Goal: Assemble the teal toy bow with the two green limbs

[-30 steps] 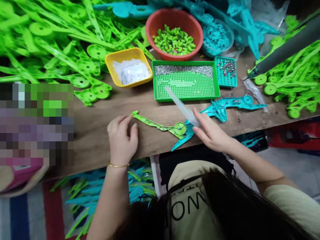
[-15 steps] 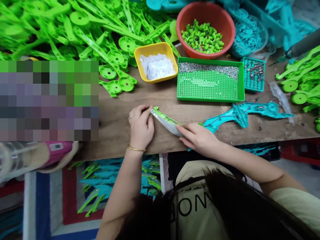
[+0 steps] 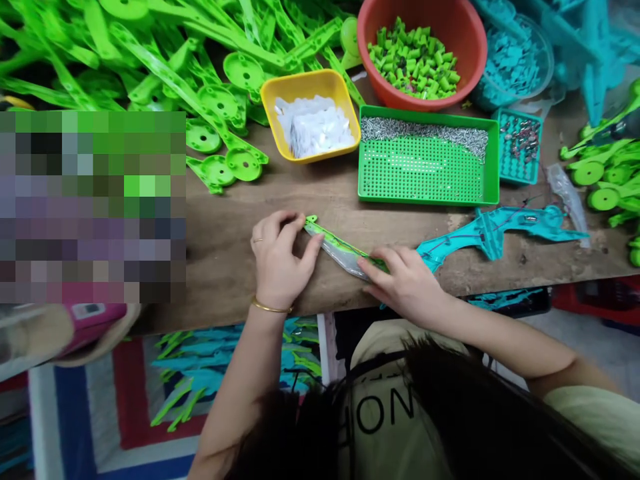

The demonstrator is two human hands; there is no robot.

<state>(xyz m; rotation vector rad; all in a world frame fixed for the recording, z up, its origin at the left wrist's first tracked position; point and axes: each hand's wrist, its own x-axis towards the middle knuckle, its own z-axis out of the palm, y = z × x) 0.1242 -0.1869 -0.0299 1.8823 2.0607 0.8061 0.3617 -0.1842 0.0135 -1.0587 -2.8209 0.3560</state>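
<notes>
My left hand point(image 3: 283, 257), a ring and a gold bangle on it, pinches the far left end of a slim green plastic arm point(image 3: 336, 239). Along the near side of this arm lies a clear, curved plastic piece point(image 3: 345, 261). My right hand point(image 3: 403, 277) presses fingers and thumb on the other end of both parts, hiding where they end. From behind that hand a turquoise plastic toy frame point(image 3: 493, 233) with a thin dark wire runs to the right across the table. Whether it joins the green arm is hidden.
Behind my hands stand a yellow bowl point(image 3: 267, 110) of clear pieces, a green tray point(image 3: 425, 193) of small screws, a red bowl point(image 3: 470, 57) of green parts and a turquoise basket point(image 3: 517, 175). Green parts point(image 3: 165, 67) heap at the left. Another clear piece point(image 3: 567, 197) lies at right.
The view has shifted a little. My left thumb has moved right along the clear piece, and more of the green arm shows. My right fingers are now more bent over the other end.
</notes>
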